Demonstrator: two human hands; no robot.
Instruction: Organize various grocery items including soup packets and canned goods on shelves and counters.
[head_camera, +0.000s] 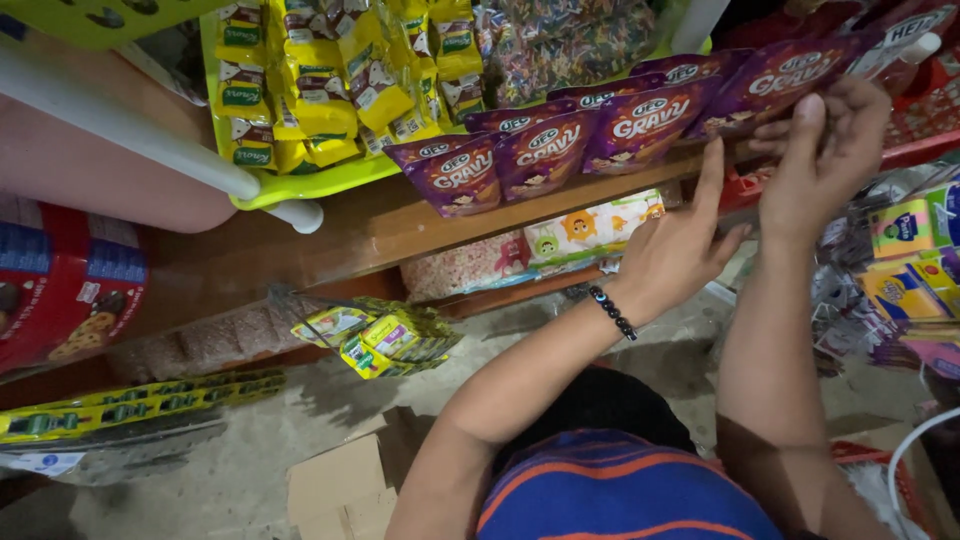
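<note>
A row of purple snack pouches (585, 135) stands overlapped along a wooden shelf (350, 230). My left hand (680, 245), with a black bead bracelet on its wrist, reaches up with the index finger touching the lower edge of a purple pouch in the middle of the row. My right hand (825, 140) is higher and to the right, its fingers pinching the bottom of the rightmost purple pouch (775, 85).
A lime green basket (300, 185) of yellow packets sits on the shelf to the left. A red biscuit bag (65, 285) is at far left. Yellow packs (385, 335) hang below the shelf. Colourful packets (910, 260) hang at right. A cardboard box (345, 485) lies on the floor.
</note>
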